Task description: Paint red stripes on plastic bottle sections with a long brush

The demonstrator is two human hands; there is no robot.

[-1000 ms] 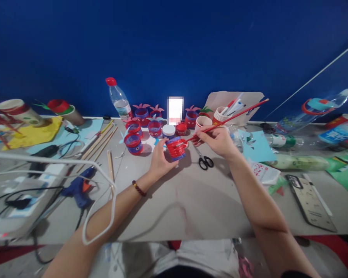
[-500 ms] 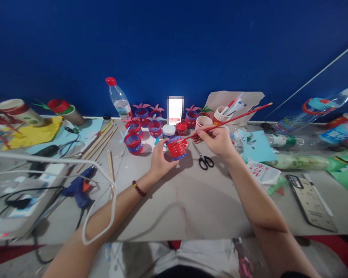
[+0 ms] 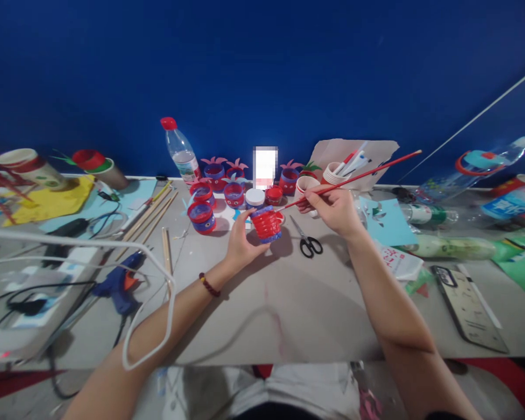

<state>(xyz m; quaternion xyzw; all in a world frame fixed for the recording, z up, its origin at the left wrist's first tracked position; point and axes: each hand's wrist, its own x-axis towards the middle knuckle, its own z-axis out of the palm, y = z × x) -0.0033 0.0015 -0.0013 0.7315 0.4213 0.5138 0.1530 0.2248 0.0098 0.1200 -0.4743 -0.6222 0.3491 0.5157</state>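
My left hand (image 3: pixel 241 242) grips a small ribbed cup (image 3: pixel 266 224), painted red with blue-purple bands at its two ends, and holds it tilted above the table. In my right hand (image 3: pixel 332 209) is a long red paintbrush (image 3: pixel 371 172), pinched near its lower part. The brush tip lies close to the cup's upper right side; whether it touches I cannot tell. Just behind the cup stand a white-lidded jar (image 3: pixel 254 198) and an open pot of red paint (image 3: pixel 274 193). Black-handled scissors (image 3: pixel 310 245) lie on the table below my right hand.
Several red and purple painted cups (image 3: pixel 202 217) with paper leaves stand at the back. A clear bottle (image 3: pixel 181 151) rises behind them. To the left are a blue glue gun (image 3: pixel 121 283), wooden sticks (image 3: pixel 151 213) and a white cable (image 3: pixel 170 315). A phone (image 3: pixel 468 309) lies at the right.
My right hand has shifted slightly right with the paintbrush, and the brush tip has drawn toward the cup's right edge. My left hand holds the cup in nearly the same place.
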